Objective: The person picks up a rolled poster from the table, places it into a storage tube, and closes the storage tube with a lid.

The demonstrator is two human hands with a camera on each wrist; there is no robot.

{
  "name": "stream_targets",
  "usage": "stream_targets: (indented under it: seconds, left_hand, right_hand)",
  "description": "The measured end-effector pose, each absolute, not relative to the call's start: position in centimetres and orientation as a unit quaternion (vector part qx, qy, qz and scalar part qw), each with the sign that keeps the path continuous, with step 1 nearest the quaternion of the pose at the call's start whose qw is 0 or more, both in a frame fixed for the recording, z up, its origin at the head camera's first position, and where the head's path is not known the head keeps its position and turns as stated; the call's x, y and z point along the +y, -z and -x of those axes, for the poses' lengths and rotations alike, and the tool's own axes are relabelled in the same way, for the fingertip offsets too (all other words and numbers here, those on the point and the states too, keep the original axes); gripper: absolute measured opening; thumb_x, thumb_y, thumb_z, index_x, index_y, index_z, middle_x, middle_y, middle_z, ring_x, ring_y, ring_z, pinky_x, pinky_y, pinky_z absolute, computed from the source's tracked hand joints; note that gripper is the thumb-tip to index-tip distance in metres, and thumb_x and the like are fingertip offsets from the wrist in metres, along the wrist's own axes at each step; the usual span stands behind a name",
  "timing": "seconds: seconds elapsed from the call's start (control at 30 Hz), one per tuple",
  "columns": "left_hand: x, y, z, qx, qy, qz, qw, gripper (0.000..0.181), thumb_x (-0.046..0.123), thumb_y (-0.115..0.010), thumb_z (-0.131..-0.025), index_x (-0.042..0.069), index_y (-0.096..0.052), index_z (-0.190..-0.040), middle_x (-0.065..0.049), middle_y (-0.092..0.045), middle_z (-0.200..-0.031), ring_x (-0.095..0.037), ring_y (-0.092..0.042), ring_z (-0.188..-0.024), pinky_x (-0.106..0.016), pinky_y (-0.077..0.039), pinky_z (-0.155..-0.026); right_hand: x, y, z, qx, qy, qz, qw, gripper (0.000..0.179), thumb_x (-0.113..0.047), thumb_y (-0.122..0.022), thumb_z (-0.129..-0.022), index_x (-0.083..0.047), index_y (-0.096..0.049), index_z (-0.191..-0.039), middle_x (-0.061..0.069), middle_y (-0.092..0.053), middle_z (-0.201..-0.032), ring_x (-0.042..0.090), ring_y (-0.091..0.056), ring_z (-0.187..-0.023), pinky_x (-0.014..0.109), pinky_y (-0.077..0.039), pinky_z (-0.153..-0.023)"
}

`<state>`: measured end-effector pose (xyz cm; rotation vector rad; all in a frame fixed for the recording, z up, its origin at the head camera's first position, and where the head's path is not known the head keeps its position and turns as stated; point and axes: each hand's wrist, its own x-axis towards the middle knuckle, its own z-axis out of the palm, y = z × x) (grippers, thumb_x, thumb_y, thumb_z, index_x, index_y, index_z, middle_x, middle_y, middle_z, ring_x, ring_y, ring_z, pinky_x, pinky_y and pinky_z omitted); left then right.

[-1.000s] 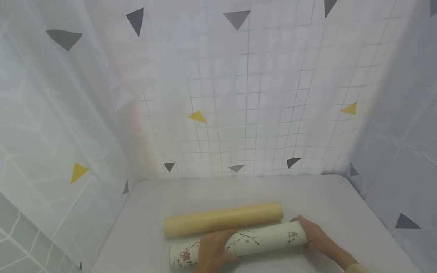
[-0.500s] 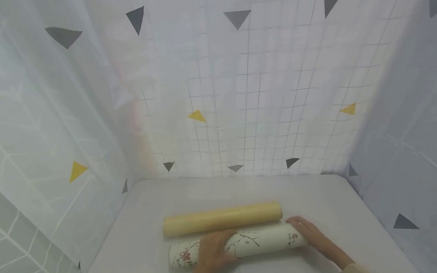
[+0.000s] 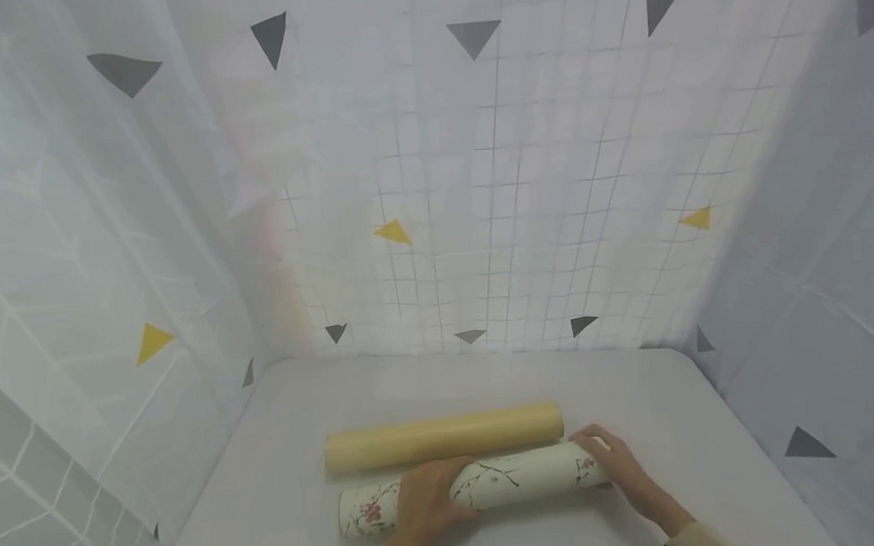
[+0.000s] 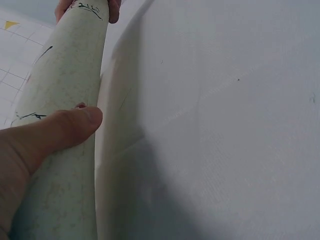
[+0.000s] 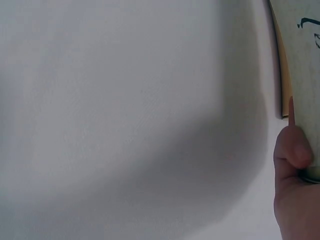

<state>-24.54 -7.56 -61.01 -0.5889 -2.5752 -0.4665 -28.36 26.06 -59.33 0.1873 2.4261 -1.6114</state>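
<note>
A white roll [image 3: 528,474] printed with dark branches and red blossoms, like a roll of wallpaper, lies crosswise near the front of the table. My left hand [image 3: 426,503] grips it left of its middle; in the left wrist view the thumb [image 4: 75,125] crosses over the near side. At the roll's right end, my right hand [image 3: 622,466] holds it, fingers over the top and far side. The right wrist view has that thumb [image 5: 295,147] against the roll close to its end. Left-hand fingers behind the roll are hidden.
Just behind the white roll, nearly parallel to it, lies a plain yellow roll [image 3: 447,438]. Both are on a white-covered table [image 3: 473,379]. Pale sheets with grey and yellow triangles hang as a back wall [image 3: 445,164] and at both sides.
My right hand has shifted from the roll's right end face to a grip over that end, slightly leftward. The left hand keeps its place, and the yellow roll has not moved.
</note>
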Motion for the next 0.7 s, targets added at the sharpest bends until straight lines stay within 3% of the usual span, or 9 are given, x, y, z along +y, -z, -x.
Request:
stream_targets:
  seconds: [0.37,0.57,0.7]
  left_hand:
    - [-7.76,60.83,24.74,-0.938,0.161,0.211,0.222,0.08,0.054,-0.096,-0.05,0.033,-0.071,-0.123,0.015,-0.079,-0.113,-0.006,-0.074,-0.091,-0.021,-0.058,-0.077]
    - [-7.76,61.06,24.8,-0.932,0.152,0.217,0.247,0.082,0.054,-0.096,-0.048,0.03,-0.072,-0.123,0.014,-0.079,-0.113,-0.007,-0.074,-0.09,-0.021,-0.058,-0.075]
    - [-7.82,61.15,24.71,-0.935,0.147,0.218,0.24,0.085,0.056,-0.096,-0.048,0.03,-0.072,-0.125,0.012,-0.079,-0.115,-0.007,-0.075,-0.091,-0.021,-0.059,-0.075]
  right_hand:
    - [25.05,58.45,28.76,0.842,0.525,-0.087,0.088,0.053,-0.055,-0.045,-0.102,-0.011,-0.061,-0.127,0.008,-0.065,-0.109,0.018,-0.056,-0.09,0.03,-0.051,-0.067]
    - [25.16,58.63,28.95,0.833,0.536,-0.09,0.101,0.058,-0.057,-0.049,-0.1,-0.013,-0.057,-0.138,0.007,-0.065,-0.105,0.019,-0.055,-0.087,0.029,-0.046,-0.067]
    - [25.04,58.75,28.75,0.83,0.539,-0.089,0.114,0.06,-0.055,-0.052,-0.1,-0.016,-0.053,-0.144,0.007,-0.066,-0.113,0.018,-0.056,-0.091,0.029,-0.047,-0.07]
